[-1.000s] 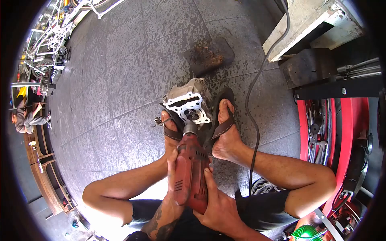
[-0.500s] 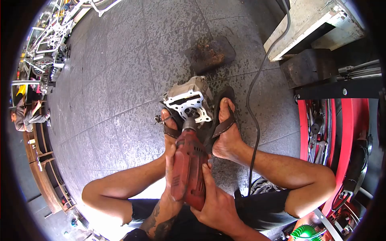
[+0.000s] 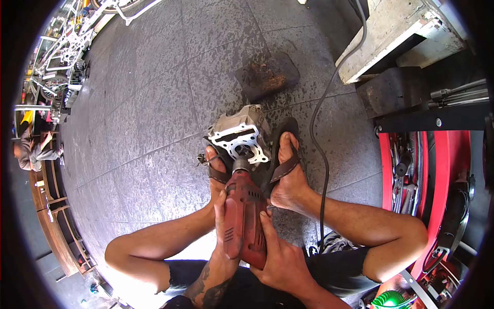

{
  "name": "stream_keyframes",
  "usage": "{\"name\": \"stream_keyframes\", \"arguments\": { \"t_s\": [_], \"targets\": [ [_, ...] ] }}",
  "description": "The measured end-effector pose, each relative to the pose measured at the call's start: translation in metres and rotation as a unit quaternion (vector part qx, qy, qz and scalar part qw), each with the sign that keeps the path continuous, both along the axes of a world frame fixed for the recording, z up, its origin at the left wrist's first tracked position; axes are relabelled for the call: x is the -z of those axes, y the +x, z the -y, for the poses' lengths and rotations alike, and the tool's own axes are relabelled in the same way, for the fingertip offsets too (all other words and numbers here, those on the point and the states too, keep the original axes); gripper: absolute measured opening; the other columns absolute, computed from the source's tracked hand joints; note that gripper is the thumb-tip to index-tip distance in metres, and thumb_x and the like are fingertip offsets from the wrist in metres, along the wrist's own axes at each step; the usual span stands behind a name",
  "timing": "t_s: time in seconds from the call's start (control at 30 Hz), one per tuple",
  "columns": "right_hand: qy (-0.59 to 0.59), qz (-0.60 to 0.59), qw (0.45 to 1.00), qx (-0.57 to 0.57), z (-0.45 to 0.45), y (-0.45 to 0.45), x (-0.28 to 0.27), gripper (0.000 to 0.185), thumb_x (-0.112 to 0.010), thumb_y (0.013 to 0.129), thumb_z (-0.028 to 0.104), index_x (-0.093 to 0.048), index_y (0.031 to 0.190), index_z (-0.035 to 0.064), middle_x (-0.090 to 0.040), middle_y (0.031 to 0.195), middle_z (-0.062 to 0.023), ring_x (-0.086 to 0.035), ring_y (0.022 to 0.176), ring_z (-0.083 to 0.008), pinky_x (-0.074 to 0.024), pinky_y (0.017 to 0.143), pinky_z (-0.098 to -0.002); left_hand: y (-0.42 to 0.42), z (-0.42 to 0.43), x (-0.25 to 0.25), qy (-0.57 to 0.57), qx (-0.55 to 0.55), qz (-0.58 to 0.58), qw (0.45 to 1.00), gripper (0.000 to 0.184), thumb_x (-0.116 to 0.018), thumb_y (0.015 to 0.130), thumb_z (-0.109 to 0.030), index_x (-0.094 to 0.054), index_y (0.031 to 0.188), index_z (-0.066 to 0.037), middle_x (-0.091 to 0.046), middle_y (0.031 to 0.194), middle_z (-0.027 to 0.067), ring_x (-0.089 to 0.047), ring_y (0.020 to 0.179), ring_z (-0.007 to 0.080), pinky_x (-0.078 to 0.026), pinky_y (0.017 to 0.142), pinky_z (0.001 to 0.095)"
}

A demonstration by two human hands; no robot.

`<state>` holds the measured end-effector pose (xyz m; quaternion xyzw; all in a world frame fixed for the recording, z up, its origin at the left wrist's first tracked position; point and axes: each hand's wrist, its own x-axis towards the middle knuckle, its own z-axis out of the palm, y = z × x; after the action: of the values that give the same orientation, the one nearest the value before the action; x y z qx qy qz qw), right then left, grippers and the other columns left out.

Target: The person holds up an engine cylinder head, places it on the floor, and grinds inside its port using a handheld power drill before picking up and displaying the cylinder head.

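My left hand [image 3: 221, 256] is wrapped around the left side of a red power drill [image 3: 243, 213]. Along its right side and rear grip, my right hand [image 3: 282, 263] is closed too. The drill points away from me, and its metal chuck [image 3: 241, 165] meets the near side of a metal engine cylinder head [image 3: 237, 135]. The bit's tip is hidden at the head's round opening. That head sits on the floor between my two sandaled feet, its pale machined face tilted toward me.
A dark, rust-stained block [image 3: 267, 77] lies on the tiled floor [image 3: 144, 103] beyond the head. A black cable [image 3: 321, 149] runs past my right foot. Red tool drawers [image 3: 447, 170] stand at the right, frames [image 3: 67, 54] at far left. Another person [image 3: 33, 149] is at the left edge.
The cylinder head and drill chuck appear slightly lower in view, while the floor block has shifted a little left. Both hands keep their hold on the drill.
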<state>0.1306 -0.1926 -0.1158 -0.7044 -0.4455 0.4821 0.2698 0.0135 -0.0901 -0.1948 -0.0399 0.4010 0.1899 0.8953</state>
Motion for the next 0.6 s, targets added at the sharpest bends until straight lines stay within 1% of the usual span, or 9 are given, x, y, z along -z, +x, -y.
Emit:
{"name": "stream_keyframes", "arguments": {
  "t_s": [0.07,0.17,0.23,0.27,0.37,0.43,0.47,0.53,0.6],
  "targets": [
    [-0.013,-0.024,1.0,-0.005,-0.002,0.004,-0.006,0.104,-0.08,0.063,0.017,-0.019,0.143,-0.0063,-0.058,0.116,-0.0316,-0.066,0.091,-0.0387,-0.0542,0.078,-0.0406,0.0,0.001,-0.004,-0.015,0.003,0.028,0.999,0.088,-0.043,0.082,-0.074,-0.047,0.124,0.003,-0.06,0.107,0.0203,-0.062,0.094,0.0319,-0.055,0.083,0.0415],
    [0.023,-0.021,0.999,0.011,0.009,-0.003,-0.005,0.103,-0.08,0.063,0.017,-0.019,0.143,-0.007,-0.058,0.116,-0.0319,-0.067,0.089,-0.0381,-0.0546,0.075,-0.0405,0.0,0.012,-0.008,-0.006,-0.03,0.004,1.0,0.089,-0.043,0.082,-0.075,-0.045,0.126,0.003,-0.059,0.108,0.0214,-0.063,0.093,0.0334,-0.056,0.082,0.0419],
    [0.018,-0.014,1.0,0.01,0.004,-0.004,-0.001,0.104,-0.08,0.063,0.017,-0.019,0.143,-0.0073,-0.059,0.113,-0.0314,-0.067,0.088,-0.0378,-0.0546,0.074,-0.0404,-0.002,0.01,-0.004,-0.021,-0.041,0.047,0.998,0.091,-0.043,0.082,-0.075,-0.043,0.128,0.003,-0.058,0.11,0.0229,-0.063,0.092,0.0352,-0.056,0.08,0.0422],
    [0.015,-0.008,1.0,0.005,0.003,-0.004,0.001,0.104,-0.08,0.063,0.018,-0.019,0.143,-0.0077,-0.06,0.111,-0.0309,-0.067,0.086,-0.0376,-0.0547,0.073,-0.0403,-0.002,0.008,-0.003,-0.023,-0.041,0.047,0.998,0.091,-0.043,0.082,-0.075,-0.043,0.128,0.003,-0.058,0.11,0.0229,-0.063,0.092,0.0352,-0.056,0.08,0.0422],
    [0.013,-0.017,1.0,0.003,0.003,0.002,-0.005,0.104,-0.08,0.063,0.018,-0.019,0.143,-0.0076,-0.06,0.108,-0.0305,-0.067,0.085,-0.0373,-0.0548,0.072,-0.0404,-0.001,0.005,-0.005,-0.017,-0.009,0.038,0.999,0.092,-0.043,0.081,-0.075,-0.042,0.129,0.004,-0.058,0.11,0.0228,-0.063,0.091,0.0354,-0.057,0.078,0.0418],
    [0.02,-0.016,1.0,0.003,0.01,-0.002,-0.004,0.104,-0.08,0.062,0.018,-0.019,0.143,-0.0073,-0.06,0.109,-0.0305,-0.067,0.085,-0.0374,-0.0548,0.072,-0.0405,0.0,0.013,-0.013,-0.008,-0.015,-0.004,1.0,0.092,-0.044,0.081,-0.076,-0.044,0.127,0.004,-0.059,0.108,0.0222,-0.063,0.092,0.0335,-0.057,0.079,0.0407],
    [0.021,-0.017,1.0,0.0,0.013,-0.003,-0.003,0.104,-0.08,0.062,0.018,-0.019,0.143,-0.0069,-0.06,0.111,-0.0305,-0.067,0.086,-0.0375,-0.0549,0.071,-0.0405,0.001,0.01,-0.01,-0.007,-0.017,-0.004,1.0,0.092,-0.044,0.081,-0.076,-0.044,0.127,0.004,-0.059,0.108,0.0222,-0.063,0.092,0.0335,-0.057,0.079,0.0407],
    [0.022,-0.019,1.0,0.0,0.006,0.001,0.003,0.105,-0.08,0.062,0.018,-0.019,0.143,-0.0067,-0.059,0.111,-0.0305,-0.067,0.085,-0.0376,-0.0549,0.071,-0.0408,-0.001,0.008,-0.003,0.034,0.035,-0.048,0.998,0.1,-0.039,0.077,-0.08,-0.041,0.128,0.006,-0.054,0.112,0.0199,-0.058,0.093,0.0325,-0.052,0.085,0.0417],
    [0.02,-0.021,1.0,0.0,0.007,0.003,0.003,0.106,-0.081,0.061,0.019,-0.019,0.144,-0.0066,-0.059,0.112,-0.0304,-0.067,0.085,-0.0377,-0.0549,0.071,-0.0411,-0.005,0.012,-0.001,0.032,0.035,-0.05,0.998,0.1,-0.039,0.077,-0.08,-0.041,0.128,0.006,-0.054,0.111,0.0205,-0.058,0.094,0.0323,-0.052,0.085,0.0411]
  ]
}}
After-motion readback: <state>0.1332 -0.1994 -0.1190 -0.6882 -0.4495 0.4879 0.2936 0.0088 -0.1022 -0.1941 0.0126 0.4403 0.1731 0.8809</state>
